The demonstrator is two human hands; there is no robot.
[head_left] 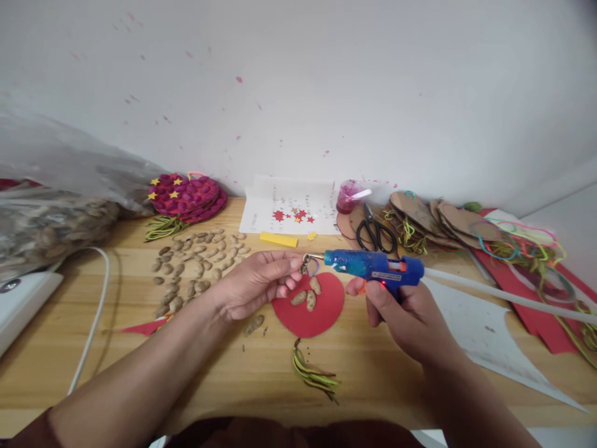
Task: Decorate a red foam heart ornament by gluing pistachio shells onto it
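My left hand point(254, 283) pinches a peanut shell point(306, 266) at its fingertips, held above a red paper disc point(321, 311). My right hand point(401, 314) grips a blue hot glue gun point(373, 264), its nozzle touching the pinched shell and a white glue stick point(508, 295) trailing out the back to the right. Three peanut shells point(308, 295) lie stuck or resting on the red disc. One loose shell point(254, 323) lies just under my left hand. A green and yellow tassel point(314, 373) hangs from the disc's near edge.
Several peanut shells point(196, 261) are spread on the wooden table point(186, 367) left of centre, beside a plastic bag point(51, 211) of more. At the back stand a finished purple shell disc point(186, 196), a star-marked paper sheet point(289, 211), black scissors point(375, 233), cardboard discs point(433, 218), coloured strings point(527, 246).
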